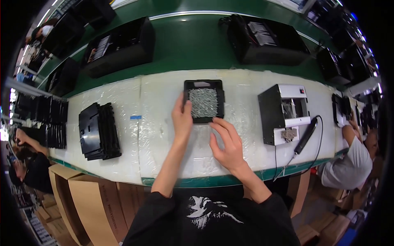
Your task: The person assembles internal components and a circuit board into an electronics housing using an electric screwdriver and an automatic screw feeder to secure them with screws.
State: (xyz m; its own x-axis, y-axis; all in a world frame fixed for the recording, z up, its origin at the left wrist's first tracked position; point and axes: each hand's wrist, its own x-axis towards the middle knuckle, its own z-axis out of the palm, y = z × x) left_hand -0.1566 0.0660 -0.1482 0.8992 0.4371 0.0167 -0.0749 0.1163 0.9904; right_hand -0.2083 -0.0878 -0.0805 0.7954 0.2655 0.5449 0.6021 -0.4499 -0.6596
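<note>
A black plastic tray (224, 107) rests on the white work surface in front of me. A heap of small silvery screws (203, 102) fills its middle. My left hand (182, 116) grips the tray by its left side, thumb over the rim and fingers along the outside. At the near right corner is my right hand (227, 144), its index fingertip at the tray's edge and its thumb held apart. Nothing shows in that hand. To the right stands a black and silver screw feeder (272, 115), with a black electric screwdriver (306, 135) on a cable beside it.
Stacked black plastic panels (93, 131) lie on the left. A blue tape strip (135, 117) marks the surface. Beyond, large black casings (262, 41) sit on a green conveyor (186, 45). Cardboard boxes (98, 205) stand below the table edge; other people work at both sides.
</note>
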